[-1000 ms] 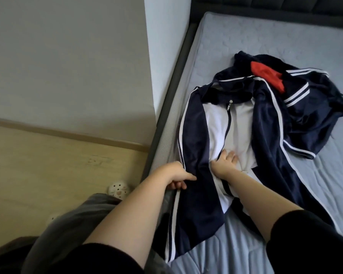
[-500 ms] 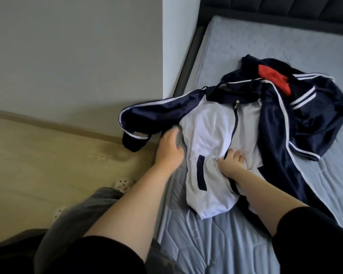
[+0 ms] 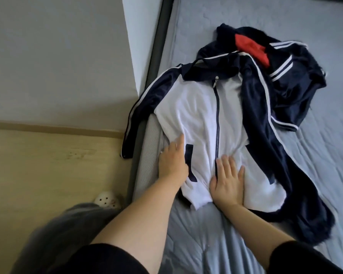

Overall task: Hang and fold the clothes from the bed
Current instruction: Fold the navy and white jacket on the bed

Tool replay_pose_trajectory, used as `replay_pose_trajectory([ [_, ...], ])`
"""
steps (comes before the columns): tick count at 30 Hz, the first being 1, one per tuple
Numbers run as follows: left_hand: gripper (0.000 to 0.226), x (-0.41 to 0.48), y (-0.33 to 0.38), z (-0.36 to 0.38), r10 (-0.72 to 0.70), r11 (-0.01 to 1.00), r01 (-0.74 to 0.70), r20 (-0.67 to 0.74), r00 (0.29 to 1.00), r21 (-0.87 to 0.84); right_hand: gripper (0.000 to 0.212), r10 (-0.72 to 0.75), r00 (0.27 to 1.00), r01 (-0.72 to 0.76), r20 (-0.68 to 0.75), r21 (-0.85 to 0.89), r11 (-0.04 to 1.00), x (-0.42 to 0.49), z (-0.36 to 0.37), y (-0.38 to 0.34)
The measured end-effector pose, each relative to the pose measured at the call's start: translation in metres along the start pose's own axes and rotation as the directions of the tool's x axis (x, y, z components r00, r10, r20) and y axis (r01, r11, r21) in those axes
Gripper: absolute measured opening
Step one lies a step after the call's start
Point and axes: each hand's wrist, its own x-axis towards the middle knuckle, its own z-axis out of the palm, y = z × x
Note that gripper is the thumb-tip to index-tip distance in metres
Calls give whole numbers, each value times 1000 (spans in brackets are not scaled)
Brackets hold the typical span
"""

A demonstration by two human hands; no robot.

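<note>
While the left hand and right hand press straight fingers flat on the track jacket, folding looks barely begun.

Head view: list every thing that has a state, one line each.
jacket: zipped, spread front up on the mattress, one sleeve hanging off its edge.
navy garment: crumpled beside the jacket.
red garment: bunched on the navy garment.
left hand: flat on the jacket's side.
right hand: flat on the jacket's front.
</note>
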Motion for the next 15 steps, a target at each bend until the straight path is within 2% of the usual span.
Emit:
replay_pose_trajectory([
  [3, 85, 4, -1, 6, 75, 989, -67, -58, 995, 130, 58, -10, 1000, 10, -30, 0, 1000, 12, 9, 2],
  [6, 46, 2, -2, 4, 225, 967, -183, -257, 940, 179, 57, -29, 997, 28, -74, -13, 1000, 18, 12, 5],
  [8, 25, -5, -4, 9, 323, 946, -291, -351, 879, 142, 56, -47, 993, 46, -104, -18, 999, 19, 12, 5],
  [10, 14, -21, -7, 17, 348, 935, -346, -365, 864, 74, 55, -62, 988, 61, -143, -13, 998, 19, 14, 6],
  [13, 22, -42, -11, 26, 353, 918, -393, -355, 865, -45, 54, -68, 974, 71, -214, 6, 997, 15, 18, 9],
  [15, 17, -53, -8, 28, 267, 929, -341, -372, 889, -147, 52, -71, 962, 86, -263, 45, 995, 12, 19, 10],
])
